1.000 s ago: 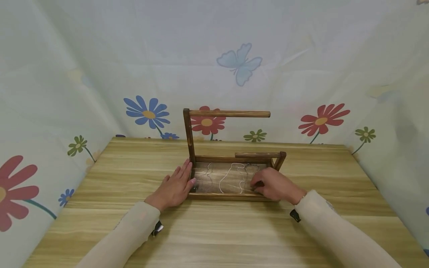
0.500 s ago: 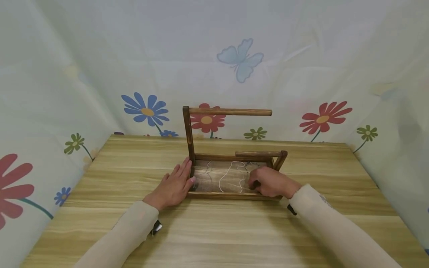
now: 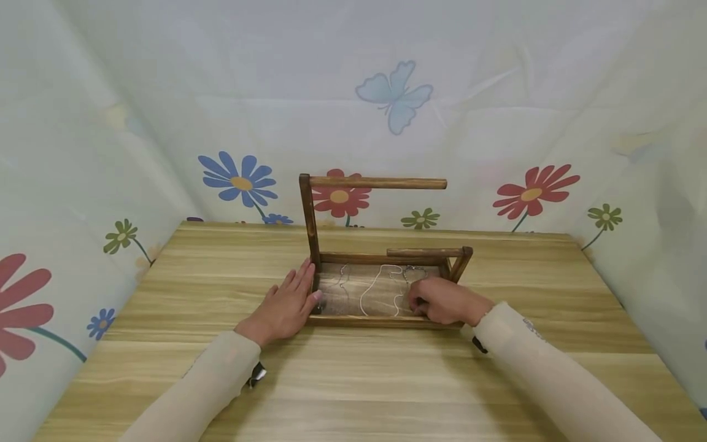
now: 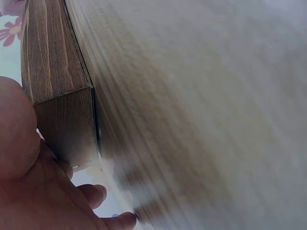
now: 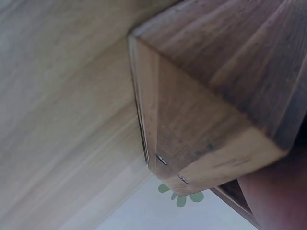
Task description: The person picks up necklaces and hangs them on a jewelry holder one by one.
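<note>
A dark wooden stand (image 3: 364, 320) sits mid-table: a shallow tray, a tall post with a high rod (image 3: 378, 183), and a low rod (image 3: 425, 252). Thin chains lie in the tray, a white one (image 3: 375, 285) and a grey one (image 3: 343, 279). My left hand (image 3: 284, 307) rests flat against the tray's left end, fingers straight. My right hand (image 3: 439, 301) is curled inside the tray's right part, fingertips pinching a thin chain. The left wrist view shows the tray corner (image 4: 57, 86) beside my palm (image 4: 24, 191). The right wrist view shows another tray corner (image 5: 206, 96).
The light wooden table (image 3: 353, 380) is enclosed on three sides by a pale curtain printed with flowers and a butterfly (image 3: 393, 95). Bare tabletop lies in front of and on both sides of the stand.
My right hand has slid a little left and further into the tray, fingers curling tighter. The left hand and the stand have stayed put.
</note>
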Available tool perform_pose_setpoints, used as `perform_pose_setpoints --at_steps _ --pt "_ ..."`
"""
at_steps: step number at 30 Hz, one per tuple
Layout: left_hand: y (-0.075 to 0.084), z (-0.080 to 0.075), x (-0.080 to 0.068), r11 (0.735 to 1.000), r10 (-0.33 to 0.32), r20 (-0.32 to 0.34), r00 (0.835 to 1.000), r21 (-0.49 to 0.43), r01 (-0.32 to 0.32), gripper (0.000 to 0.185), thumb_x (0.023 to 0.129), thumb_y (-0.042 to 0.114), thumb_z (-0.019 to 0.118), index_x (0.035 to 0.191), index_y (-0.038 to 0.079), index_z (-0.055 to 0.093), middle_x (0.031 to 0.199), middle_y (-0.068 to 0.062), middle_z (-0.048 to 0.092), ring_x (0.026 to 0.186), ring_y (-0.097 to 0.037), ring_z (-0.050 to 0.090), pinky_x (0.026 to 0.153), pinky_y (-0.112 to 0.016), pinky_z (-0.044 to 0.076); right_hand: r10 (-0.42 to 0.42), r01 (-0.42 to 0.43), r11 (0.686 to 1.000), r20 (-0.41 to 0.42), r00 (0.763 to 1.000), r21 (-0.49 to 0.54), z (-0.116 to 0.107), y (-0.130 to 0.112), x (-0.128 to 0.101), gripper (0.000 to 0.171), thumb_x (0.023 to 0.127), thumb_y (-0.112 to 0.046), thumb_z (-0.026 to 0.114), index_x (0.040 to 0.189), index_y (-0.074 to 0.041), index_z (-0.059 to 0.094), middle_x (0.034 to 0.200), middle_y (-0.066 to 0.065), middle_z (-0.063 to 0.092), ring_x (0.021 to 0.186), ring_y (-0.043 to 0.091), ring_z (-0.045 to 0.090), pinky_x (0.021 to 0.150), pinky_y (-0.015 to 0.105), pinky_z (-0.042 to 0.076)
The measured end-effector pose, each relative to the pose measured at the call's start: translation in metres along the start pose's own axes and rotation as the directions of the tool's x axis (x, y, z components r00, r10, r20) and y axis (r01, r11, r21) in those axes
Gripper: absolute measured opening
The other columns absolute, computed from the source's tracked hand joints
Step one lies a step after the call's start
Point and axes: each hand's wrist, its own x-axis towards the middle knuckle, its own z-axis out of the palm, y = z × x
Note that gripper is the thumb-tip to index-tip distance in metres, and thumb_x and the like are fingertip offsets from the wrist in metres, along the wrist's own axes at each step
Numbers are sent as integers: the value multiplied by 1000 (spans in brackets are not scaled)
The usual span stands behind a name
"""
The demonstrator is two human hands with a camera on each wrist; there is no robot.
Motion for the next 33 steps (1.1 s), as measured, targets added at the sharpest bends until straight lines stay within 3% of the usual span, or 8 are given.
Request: perform_pose_setpoints --at_steps 8,12,17,23,28,33 --pt "-1 1 1 1000 -10 -6 1000 18 10 69 114 43 30 169 7 7 178 -9 1 161 -46 15 119 -78 22 44 -43 999 22 999 -4 0 -1 4 33 97 5 61 71 -14 54 72 -8 47 67 8 40 65 26 37" --pt "0 0 0 1000 -13 -3 1000 18 13 69 114 43 31 169 7 7 178 -10 1 161 -46 15 119 -78 22 21 -21 1000 -18 1000 -22 3 1 3 35 97 7 58 71 -14 50 72 -8 44 68 8 40 66 25 36" --pt "1 -1 -1 1000 -18 3 1000 19 18 69 114 43 32 168 7 7 178 -9 0 162 -44 14 119 -78 22 3 -6 1000 -103 995 -31 6 -2 -3 30 100 3 61 74 -12 55 76 -7 50 73 8 42 69 26 38" --pt "2 -2 -1 1000 -15 4 1000 22 15 70 114 43 32 168 7 7 178 -10 1 162 -45 15 119 -78 22 31 -23 999 -211 977 41 4 -9 -12 19 104 -2 59 87 -11 58 80 0 60 74 7 49 69 26 44" --pt "2 -3 -1 1000 -15 3 1000 22 15 70 114 43 32 168 7 7 178 -10 1 162 -44 15 119 -78 21 52 -26 993 -235 971 114 1 -10 -15 18 104 -1 59 88 -11 56 83 3 62 75 7 51 70 26 45" --pt "1 -3 -1 1000 -9 7 1000 22 9 70 114 44 31 168 7 7 178 -10 1 162 -44 15 119 -78 22 69 -47 995 -253 965 93 -4 -10 -17 12 101 -1 63 96 -10 68 90 2 70 80 8 61 74 29 53"
